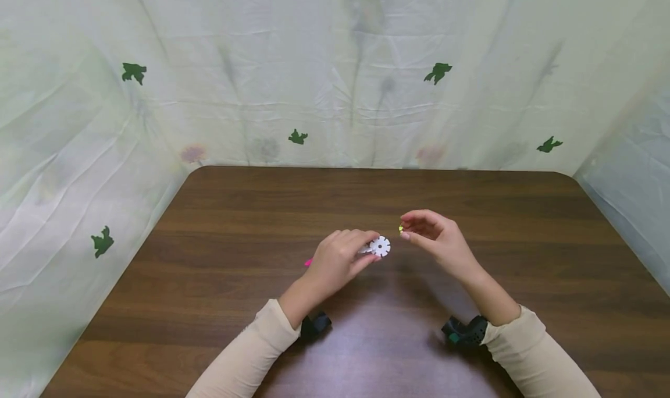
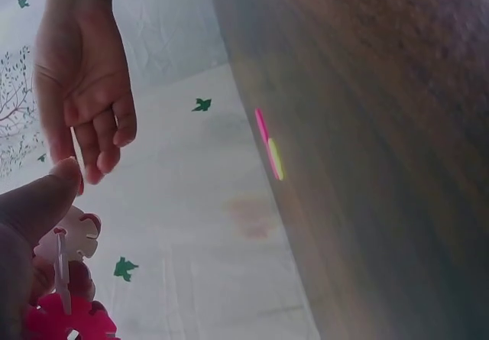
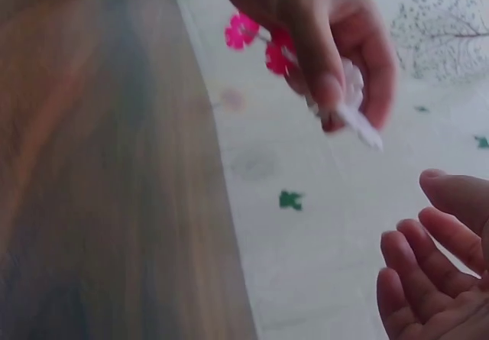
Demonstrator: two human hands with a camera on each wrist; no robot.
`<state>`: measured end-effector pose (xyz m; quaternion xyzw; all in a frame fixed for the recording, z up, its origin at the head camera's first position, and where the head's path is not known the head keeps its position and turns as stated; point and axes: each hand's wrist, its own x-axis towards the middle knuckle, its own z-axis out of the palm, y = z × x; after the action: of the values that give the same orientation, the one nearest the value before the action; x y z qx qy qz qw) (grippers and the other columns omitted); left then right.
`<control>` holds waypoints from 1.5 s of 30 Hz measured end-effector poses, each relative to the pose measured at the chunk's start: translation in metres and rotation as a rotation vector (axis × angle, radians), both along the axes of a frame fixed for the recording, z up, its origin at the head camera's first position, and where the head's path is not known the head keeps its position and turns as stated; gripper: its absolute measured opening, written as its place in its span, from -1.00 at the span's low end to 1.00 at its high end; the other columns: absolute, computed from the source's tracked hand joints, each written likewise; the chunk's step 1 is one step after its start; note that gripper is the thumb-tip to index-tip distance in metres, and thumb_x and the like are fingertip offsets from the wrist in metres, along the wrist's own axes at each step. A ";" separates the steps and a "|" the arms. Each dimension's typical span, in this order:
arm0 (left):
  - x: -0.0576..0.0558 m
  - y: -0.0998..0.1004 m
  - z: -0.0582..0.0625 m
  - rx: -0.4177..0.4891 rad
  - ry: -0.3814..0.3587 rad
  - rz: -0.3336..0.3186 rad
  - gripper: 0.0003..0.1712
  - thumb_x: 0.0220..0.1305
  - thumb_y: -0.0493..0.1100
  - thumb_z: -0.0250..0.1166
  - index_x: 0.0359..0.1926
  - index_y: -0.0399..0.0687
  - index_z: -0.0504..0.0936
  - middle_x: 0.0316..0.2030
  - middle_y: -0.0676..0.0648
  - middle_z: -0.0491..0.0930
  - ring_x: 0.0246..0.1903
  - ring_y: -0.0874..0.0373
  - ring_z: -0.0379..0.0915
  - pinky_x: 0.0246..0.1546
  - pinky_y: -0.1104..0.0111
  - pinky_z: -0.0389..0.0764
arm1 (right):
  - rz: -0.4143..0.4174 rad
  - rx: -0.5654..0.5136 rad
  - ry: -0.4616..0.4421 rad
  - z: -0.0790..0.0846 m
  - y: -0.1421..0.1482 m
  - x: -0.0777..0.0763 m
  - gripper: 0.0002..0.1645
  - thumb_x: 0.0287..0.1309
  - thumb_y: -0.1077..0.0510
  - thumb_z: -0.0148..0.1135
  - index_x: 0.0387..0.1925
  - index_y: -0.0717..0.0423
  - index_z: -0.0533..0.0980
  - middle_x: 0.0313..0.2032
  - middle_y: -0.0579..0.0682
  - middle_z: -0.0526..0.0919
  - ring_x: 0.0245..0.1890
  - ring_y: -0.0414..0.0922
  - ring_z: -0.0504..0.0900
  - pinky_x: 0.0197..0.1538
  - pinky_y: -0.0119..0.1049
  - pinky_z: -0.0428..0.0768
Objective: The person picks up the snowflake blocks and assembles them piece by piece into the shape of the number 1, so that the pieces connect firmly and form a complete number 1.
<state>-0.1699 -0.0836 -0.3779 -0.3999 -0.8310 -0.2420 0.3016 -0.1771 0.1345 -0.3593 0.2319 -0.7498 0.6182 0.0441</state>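
My left hand (image 1: 340, 255) grips a joined string of notched plastic discs. A white disc (image 1: 380, 247) shows past its fingertips; pink discs (image 3: 241, 30) trail from the other side, and one pink edge (image 1: 307, 263) shows in the head view. To the right of it, my right hand (image 1: 439, 241) is raised with its fingers extended. In the right wrist view nothing shows between its fingers and thumb. A small yellow-green disc (image 1: 401, 228) appears beside its fingertips in the head view, mostly hidden by them.
Seen edge-on in the left wrist view, a yellow disc (image 2: 276, 159) and a pink piece (image 2: 262, 126) lie on the brown wooden table (image 1: 251, 206). A pale curtain (image 1: 335, 66) with green leaf shapes hangs behind the table. Black wrist devices (image 1: 466, 331) sit under both forearms.
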 end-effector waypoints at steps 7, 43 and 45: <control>-0.001 -0.002 0.000 0.022 -0.009 -0.011 -0.62 -0.03 -0.11 0.39 -0.17 -0.18 0.58 -0.33 0.00 0.60 -0.37 0.20 0.47 -0.32 0.43 0.46 | -0.125 0.097 0.016 0.008 0.012 -0.009 -0.63 -0.01 0.41 0.23 -0.10 0.40 0.44 -0.21 0.25 0.52 -0.23 -0.03 0.49 -0.26 -0.43 0.48; -0.002 -0.003 -0.001 0.016 -0.024 -0.007 -0.63 -0.03 -0.11 0.39 -0.17 -0.18 0.58 -0.33 0.01 0.59 -0.39 0.21 0.46 -0.40 0.45 0.48 | -0.264 0.497 -0.039 -0.082 0.062 -0.069 -0.58 0.05 0.23 0.25 -0.06 0.38 0.45 -0.09 0.29 0.40 -0.11 0.12 0.39 -0.04 -0.01 0.34; -0.002 -0.003 -0.001 0.015 -0.026 -0.008 -0.62 -0.03 -0.11 0.39 -0.17 -0.18 0.58 -0.33 0.01 0.59 -0.39 0.21 0.46 -0.40 0.45 0.48 | -0.268 0.518 -0.033 -0.082 0.061 -0.069 -0.61 0.06 0.24 0.24 -0.08 0.39 0.46 -0.09 0.30 0.39 -0.12 0.12 0.39 -0.06 -0.01 0.35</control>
<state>-0.1722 -0.0869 -0.3786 -0.3978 -0.8314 -0.2546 0.2926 -0.2458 0.1960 -0.4418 0.1239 -0.9072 0.3986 0.0525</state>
